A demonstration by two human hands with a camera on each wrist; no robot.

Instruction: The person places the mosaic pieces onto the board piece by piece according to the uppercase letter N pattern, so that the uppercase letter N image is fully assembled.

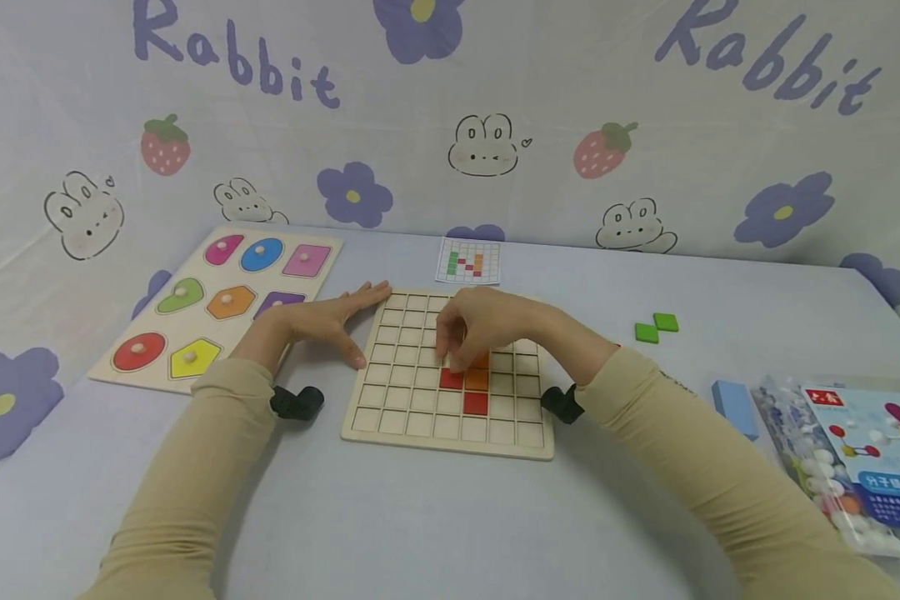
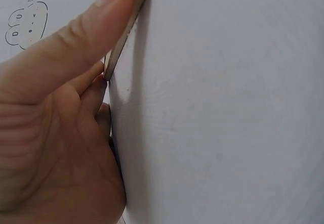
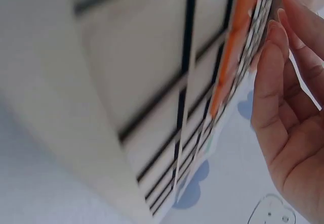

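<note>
A square wooden grid board (image 1: 378, 421) lies flat before me. My left hand (image 1: 326, 321) steadies its left side with spread, straight fingers; in the left wrist view the thumb (image 2: 71, 49) lies against the board's edge. Over the middle of the grid, my right hand (image 1: 491, 318) has its thumb and fingers drawn together, pinching at the upper edge of a red tile (image 1: 452, 380). Beside that tile sit orange tiles (image 1: 477, 381), partly covered by the hand, and below them another red tile (image 1: 476, 404). The right wrist view shows the fingertips (image 3: 275, 29) close to the grid.
Behind the board lies a small coloured pattern card (image 1: 468, 262). A knobbed shape puzzle (image 1: 153, 315) is at the left. Rightward are two green tiles (image 1: 647, 333), a blue block (image 1: 735, 408) and a clear pack of molecule-model pieces (image 1: 862, 467).
</note>
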